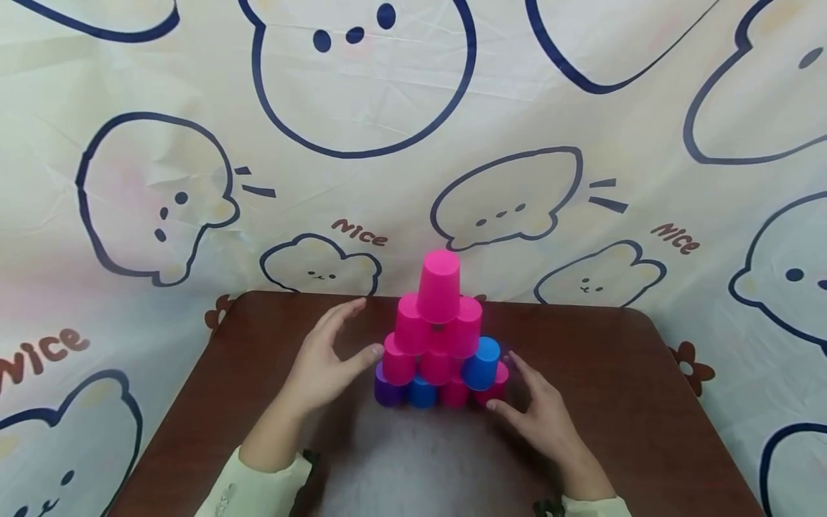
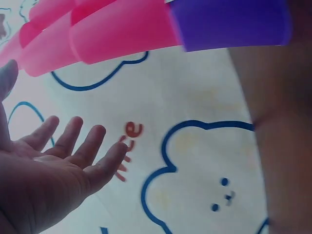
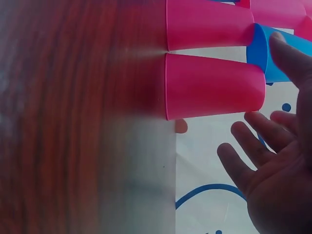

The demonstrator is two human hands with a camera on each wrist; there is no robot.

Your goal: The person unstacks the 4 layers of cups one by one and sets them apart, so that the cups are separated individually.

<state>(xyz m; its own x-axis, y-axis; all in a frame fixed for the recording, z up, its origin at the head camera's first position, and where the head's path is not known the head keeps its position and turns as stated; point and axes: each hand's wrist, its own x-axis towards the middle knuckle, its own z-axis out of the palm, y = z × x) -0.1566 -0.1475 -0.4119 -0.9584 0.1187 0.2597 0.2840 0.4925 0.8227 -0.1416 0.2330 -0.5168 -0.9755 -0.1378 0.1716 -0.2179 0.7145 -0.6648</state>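
Observation:
A pyramid of upside-down plastic cups stands on the table. Its bottom row has a purple cup [image 1: 389, 388] at the left, a blue cup [image 1: 423, 393], then two pink cups. Above sit two pink cups and a blue cup [image 1: 481, 364] at the right, then two pink cups, and one pink cup [image 1: 439, 287] on top. My left hand [image 1: 326, 362] is beside the left flank, fingers spread and holding nothing; whether its thumb touches a cup I cannot tell. On the other side my right hand [image 1: 543, 416] hovers near the lower right pink cup [image 3: 214, 87], fingers apart, gripping nothing.
The brown wooden table [image 1: 400, 467] has rounded far corners. A pale cloth [image 1: 400, 194] printed with dark-blue cartoon outlines hangs behind and at both sides of it. The pyramid stands toward the table's far half.

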